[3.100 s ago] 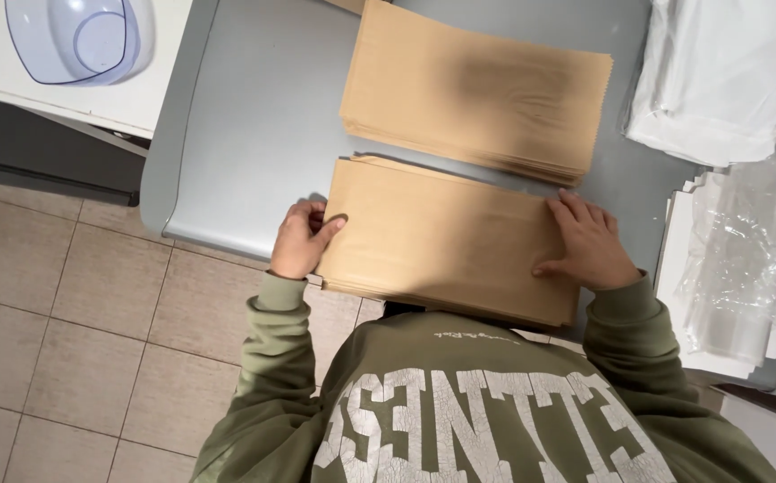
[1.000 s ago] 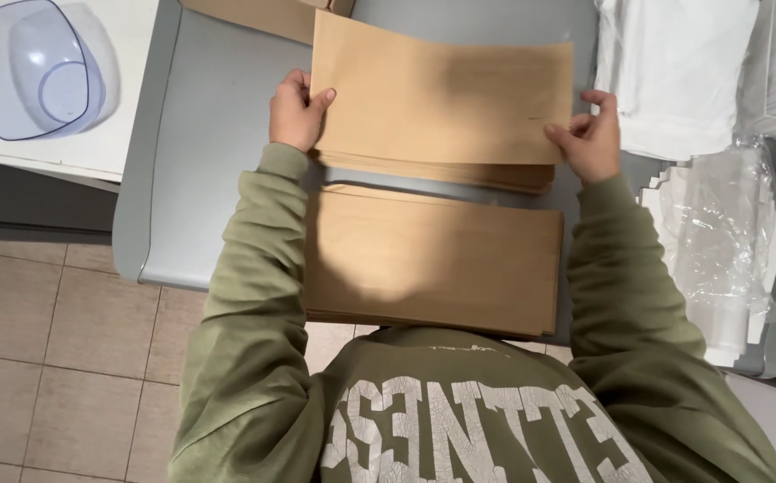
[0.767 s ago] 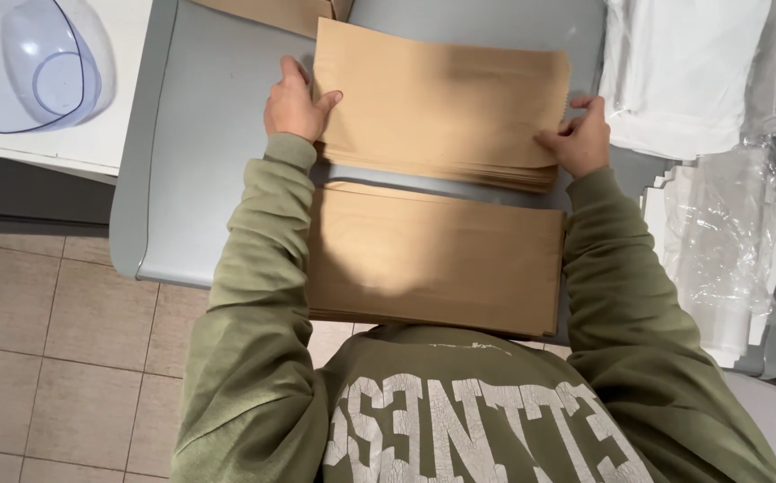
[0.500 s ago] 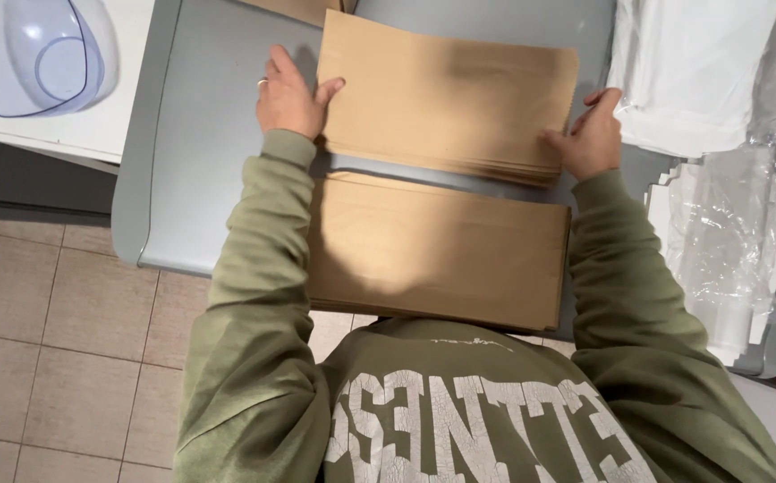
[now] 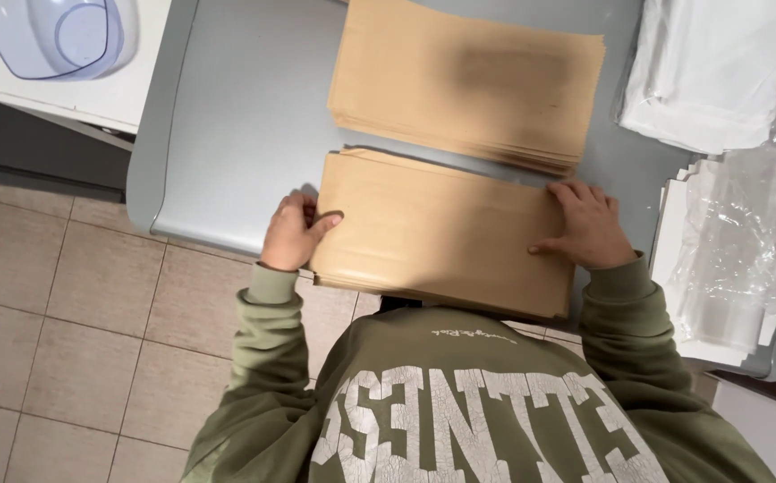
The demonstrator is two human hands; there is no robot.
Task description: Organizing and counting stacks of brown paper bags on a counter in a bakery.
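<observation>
Brown paper stack (image 5: pixel 441 228) lies long axis left-right; left hand (image 5: pixel 291 234) pinches its end, right hand (image 5: pixel 589 224) presses flat.

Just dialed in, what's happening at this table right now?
A person in a green sweatshirt has both hands on the near stack of brown paper bags at the front edge of the grey table. The left hand grips its left end; the right hand lies flat on its right end. A second brown stack sits just beyond, with white sheets and clear plastic bags to the right.
</observation>
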